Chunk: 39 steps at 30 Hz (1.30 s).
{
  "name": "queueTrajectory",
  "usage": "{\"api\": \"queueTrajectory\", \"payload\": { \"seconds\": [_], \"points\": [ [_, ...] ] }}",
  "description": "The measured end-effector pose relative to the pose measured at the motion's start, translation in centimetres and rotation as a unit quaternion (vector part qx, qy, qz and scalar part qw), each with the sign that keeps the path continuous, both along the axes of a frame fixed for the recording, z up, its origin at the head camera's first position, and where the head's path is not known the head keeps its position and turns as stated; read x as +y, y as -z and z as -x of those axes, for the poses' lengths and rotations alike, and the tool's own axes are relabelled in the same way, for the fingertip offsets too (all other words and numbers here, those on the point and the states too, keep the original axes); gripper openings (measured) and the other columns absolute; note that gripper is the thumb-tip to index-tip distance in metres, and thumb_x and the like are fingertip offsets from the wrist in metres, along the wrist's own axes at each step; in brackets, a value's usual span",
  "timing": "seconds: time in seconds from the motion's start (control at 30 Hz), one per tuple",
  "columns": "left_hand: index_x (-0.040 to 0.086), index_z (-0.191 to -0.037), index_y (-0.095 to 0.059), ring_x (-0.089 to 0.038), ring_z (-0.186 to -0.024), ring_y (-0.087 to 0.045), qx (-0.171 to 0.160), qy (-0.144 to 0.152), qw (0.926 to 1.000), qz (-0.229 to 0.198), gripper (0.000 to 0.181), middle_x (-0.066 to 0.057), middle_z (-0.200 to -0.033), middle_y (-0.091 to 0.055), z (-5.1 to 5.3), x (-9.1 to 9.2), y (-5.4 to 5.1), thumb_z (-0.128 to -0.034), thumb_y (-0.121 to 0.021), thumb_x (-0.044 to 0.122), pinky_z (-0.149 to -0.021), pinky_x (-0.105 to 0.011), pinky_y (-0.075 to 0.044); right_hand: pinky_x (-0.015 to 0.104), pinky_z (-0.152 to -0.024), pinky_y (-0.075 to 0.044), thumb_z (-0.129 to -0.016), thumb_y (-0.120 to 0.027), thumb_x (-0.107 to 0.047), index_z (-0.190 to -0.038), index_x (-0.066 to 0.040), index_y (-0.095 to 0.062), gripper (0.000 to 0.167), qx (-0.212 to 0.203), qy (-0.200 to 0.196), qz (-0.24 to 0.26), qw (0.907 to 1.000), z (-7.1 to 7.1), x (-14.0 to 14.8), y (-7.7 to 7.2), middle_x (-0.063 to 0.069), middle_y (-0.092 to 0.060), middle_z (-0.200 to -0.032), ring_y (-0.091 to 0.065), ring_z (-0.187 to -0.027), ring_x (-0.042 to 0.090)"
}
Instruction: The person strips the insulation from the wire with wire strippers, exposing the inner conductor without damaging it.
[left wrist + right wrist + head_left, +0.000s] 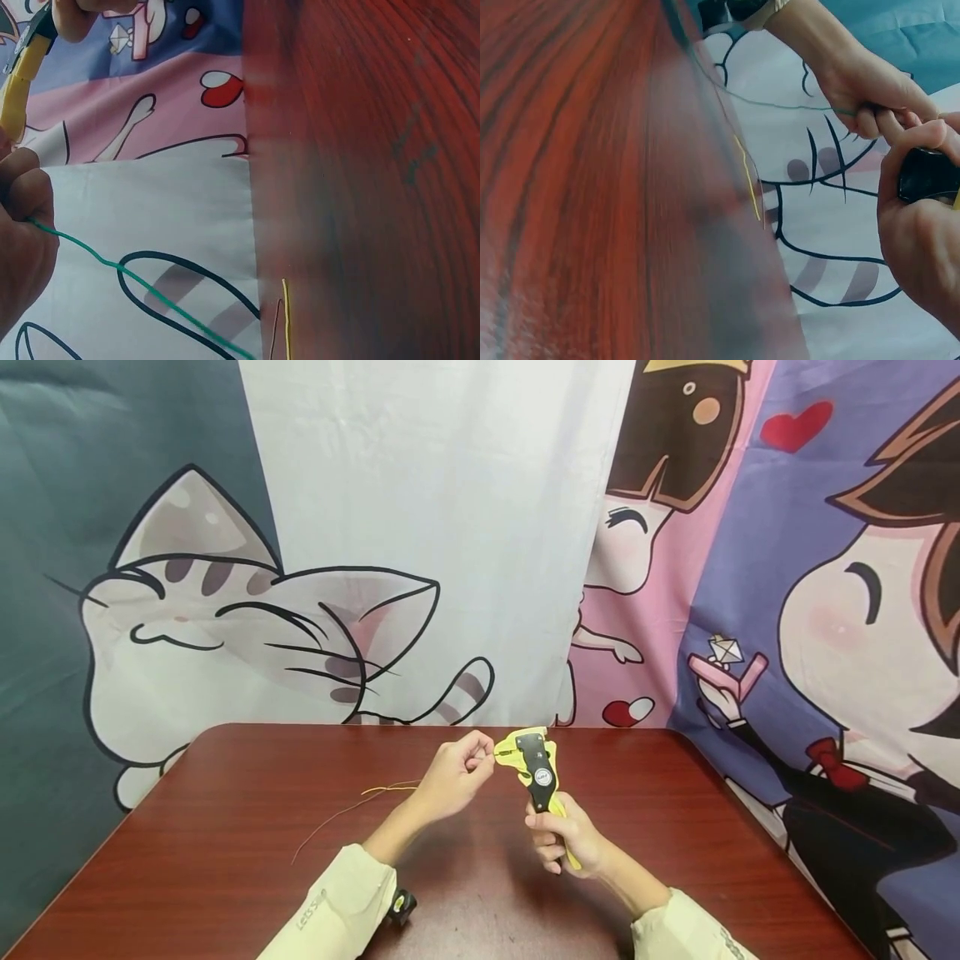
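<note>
In the head view my right hand (566, 837) grips the handle of a yellow and black wire stripper (542, 774), held upright above the table. My left hand (459, 772) pinches something thin at the left side of the tool's head, the fingertips almost at its jaws. A green wire (105, 261) runs out of my left hand (26, 225) in the left wrist view. The right wrist view shows the same green wire (787, 106) trailing from the left hand (870, 86), with my right hand (922, 225) around the black handle part (928, 176).
On the reddish-brown table (262, 777), a yellow wire (382, 790) and a thin brown wire (318, 828) lie left of my left hand. A black device (402, 906) sits at my left wrist. A cartoon-printed cloth (450, 527) hangs behind the table.
</note>
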<state>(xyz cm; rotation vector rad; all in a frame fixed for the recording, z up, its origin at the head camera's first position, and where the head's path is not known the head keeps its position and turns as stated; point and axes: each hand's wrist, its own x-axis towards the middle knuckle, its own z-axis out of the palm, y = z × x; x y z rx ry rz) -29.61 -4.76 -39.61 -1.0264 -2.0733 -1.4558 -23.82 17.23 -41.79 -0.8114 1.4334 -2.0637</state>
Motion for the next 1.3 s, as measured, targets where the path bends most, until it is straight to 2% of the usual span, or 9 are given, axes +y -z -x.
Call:
{"api": "queueTrajectory", "payload": {
  "seconds": [0.2, 0.47, 0.63, 0.8, 0.87, 1.0, 1.1, 1.2, 1.3],
  "points": [
    [0.011, -0.085, -0.056, -0.002, -0.057, -0.035, -0.008, 0.005, 0.9999, 0.004, 0.010, 0.011, -0.063, -0.037, -0.2, -0.2, 0.0, -0.0876, -0.059, 0.002, -0.054, -0.019, -0.031, 0.024, -0.036, -0.030, -0.093, -0.038, 0.004, -0.085, -0.011, -0.047, 0.019, 0.015, -0.021, 0.012, 0.9996, 0.1, 0.1, 0.1, -0.006, -0.031, -0.061, -0.028, -0.044, 0.006],
    [0.012, -0.085, -0.057, -0.003, -0.056, -0.033, -0.023, -0.028, 0.9993, -0.010, 0.014, 0.010, -0.063, -0.035, -0.2, -1.3, 0.0, -0.0862, -0.062, -0.001, -0.056, -0.020, -0.028, 0.022, -0.040, -0.032, -0.093, -0.033, 0.004, -0.087, -0.012, -0.046, 0.022, 0.005, -0.006, 0.053, 0.9986, 0.6, 1.5, 0.2, -0.003, -0.029, -0.062, -0.027, -0.048, 0.006],
    [0.009, -0.087, -0.058, -0.003, -0.056, -0.033, -0.028, -0.025, 0.9993, -0.001, 0.010, 0.008, -0.063, -0.036, -0.2, -1.5, -0.1, -0.0877, -0.063, 0.000, -0.056, -0.020, -0.028, 0.022, -0.042, -0.036, -0.094, -0.034, 0.003, -0.088, -0.012, -0.047, 0.020, 0.006, -0.014, 0.040, 0.9991, 0.8, 1.7, 0.0, -0.002, -0.030, -0.063, -0.026, -0.048, 0.008],
    [0.011, -0.087, -0.057, -0.003, -0.056, -0.034, -0.036, -0.025, 0.9990, 0.002, 0.012, 0.009, -0.063, -0.036, -0.3, -1.6, -0.3, -0.0879, -0.062, 0.000, -0.056, -0.020, -0.030, 0.022, -0.046, -0.040, -0.092, -0.034, 0.003, -0.090, -0.011, -0.048, 0.019, 0.013, -0.020, 0.035, 0.9991, 0.7, 1.7, -0.1, -0.001, -0.030, -0.064, -0.025, -0.050, 0.011],
    [0.012, -0.087, -0.057, -0.004, -0.056, -0.035, -0.036, -0.025, 0.9990, 0.003, 0.013, 0.009, -0.062, -0.036, -0.2, -1.7, -0.4, -0.0881, -0.061, 0.000, -0.057, -0.020, -0.031, 0.024, -0.050, -0.044, -0.092, -0.034, 0.002, -0.094, -0.010, -0.050, 0.020, 0.014, -0.024, 0.032, 0.9991, 0.7, 1.8, -0.1, 0.000, -0.035, -0.067, -0.029, -0.053, 0.012],
    [0.013, -0.087, -0.057, -0.004, -0.056, -0.036, -0.036, -0.026, 0.9989, 0.016, 0.011, 0.009, -0.063, -0.039, -0.1, -2.0, -0.3, -0.0888, -0.060, 0.002, -0.056, -0.021, -0.032, 0.034, -0.071, -0.053, -0.093, -0.032, 0.002, -0.113, -0.004, -0.052, 0.029, 0.003, -0.038, 0.037, 0.9986, 0.8, 2.0, -0.1, 0.003, -0.053, -0.082, -0.049, -0.070, 0.016],
    [0.014, -0.087, -0.057, -0.004, -0.056, -0.037, -0.034, -0.029, 0.9985, 0.031, 0.010, 0.010, -0.065, -0.041, 0.1, -2.1, -0.4, -0.0892, -0.060, 0.005, -0.055, -0.022, -0.033, 0.041, -0.083, -0.053, -0.093, -0.031, 0.002, -0.125, -0.001, -0.051, 0.037, -0.001, -0.033, 0.043, 0.9985, 1.0, 2.3, -0.3, 0.007, -0.062, -0.096, -0.059, -0.082, 0.020],
    [0.015, -0.087, -0.058, -0.003, -0.056, -0.038, -0.033, -0.032, 0.9978, 0.047, 0.009, 0.010, -0.065, -0.043, 0.2, -2.3, -0.5, -0.0897, -0.061, 0.007, -0.055, -0.022, -0.034, 0.041, -0.084, -0.054, -0.093, -0.032, 0.001, -0.130, 0.000, -0.050, 0.041, -0.001, -0.019, 0.041, 0.9990, 1.2, 2.8, -0.5, 0.008, -0.066, -0.101, -0.063, -0.085, 0.020],
    [0.015, -0.088, -0.060, -0.003, -0.055, -0.037, -0.034, -0.036, 0.9968, 0.063, 0.008, 0.011, -0.064, -0.044, 0.2, -2.4, -0.6, -0.0907, -0.061, 0.008, -0.055, -0.023, -0.034, 0.041, -0.084, -0.054, -0.093, -0.031, 0.002, -0.134, 0.002, -0.048, 0.044, 0.005, -0.025, 0.044, 0.9987, 1.3, 3.3, -0.7, 0.011, -0.068, -0.106, -0.065, -0.088, 0.021]
  ]
}}
